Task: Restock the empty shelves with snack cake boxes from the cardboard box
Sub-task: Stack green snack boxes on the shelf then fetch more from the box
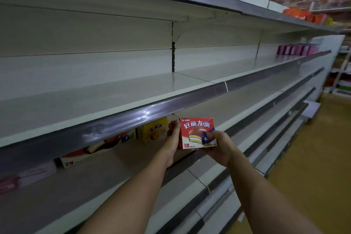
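While both hands meet at six o'clock, one red snack cake box (197, 132) stands upright at the shelf (199, 159) edge; the left hand (173, 139) grasps its left side, the right hand (218, 146) its lower right corner. At nine o'clock lie one yellow box (152, 132) and one long red-white box (95, 151).

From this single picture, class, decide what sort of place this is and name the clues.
Most likely a small grocery shop aisle: long tiered metal shelves with price-strip edges, packaged snack boxes such as the yellow box, and both hands setting a red snack cake box on the shelf.
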Motion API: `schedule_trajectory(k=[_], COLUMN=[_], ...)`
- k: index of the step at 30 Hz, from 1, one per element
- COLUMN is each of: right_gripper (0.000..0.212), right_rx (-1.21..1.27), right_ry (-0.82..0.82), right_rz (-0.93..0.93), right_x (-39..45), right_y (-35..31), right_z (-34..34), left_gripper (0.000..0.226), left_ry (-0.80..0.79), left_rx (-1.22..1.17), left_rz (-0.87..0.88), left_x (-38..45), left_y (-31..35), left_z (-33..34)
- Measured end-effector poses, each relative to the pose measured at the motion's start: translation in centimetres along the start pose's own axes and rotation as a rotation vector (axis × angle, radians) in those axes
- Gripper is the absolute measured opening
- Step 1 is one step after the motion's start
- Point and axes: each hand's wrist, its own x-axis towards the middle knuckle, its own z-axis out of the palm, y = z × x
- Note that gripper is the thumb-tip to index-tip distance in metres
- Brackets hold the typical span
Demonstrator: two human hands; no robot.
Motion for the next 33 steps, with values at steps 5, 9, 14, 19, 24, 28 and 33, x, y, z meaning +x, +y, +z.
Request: schedule_trajectory(k=[5, 9, 14, 19, 24, 28, 33], right_gripper=[0.029, 0.035, 0.032, 0.041, 0.047, 0.056, 0.057], right_rx=[-0.128, -0.265, -0.446, -0.637, -0.703, -0.748, -0.923], right_ry=[-0.075, -0.130, -0.213, -0.249, -0.275, -0.305, -0.417], right_rz=[0.040, 0.063, 0.091, 0.048, 0.014, -0.028, -0.053], right_x=[3.1, 5.3, 8.5, 11.2, 13.6, 16.3, 18.0], right_y=[-2.4, -3.7, -4.9, -5.7, -5.8, -6.2, -6.2], right_z=[-3.4, -4.8, -5.1, -4.6, -5.2, -5.3, -6.7], left_gripper=[0.085, 0.086, 0.057, 0.054, 0.061, 0.068, 0.067], left_ry=[0.027, -0.011, 0.035, 0.076, 0.123, 0.282, 0.431], left_rx=[0.057, 0.190, 0.233, 0.250, 0.270, 0.297, 0.416], left_rz=[-0.045, -0.096, -0.056, -0.027, -0.031, 0.133, 0.075], left_x=[1.7, 2.8, 5.6, 9.1, 10.9, 12.0, 13.1], left_y=[0.4, 0.2, 0.2, -0.4, -0.9, -0.6, -2.6], left_z=[3.8, 5.1, 4.5, 4.1, 4.9, 6.0, 7.6])
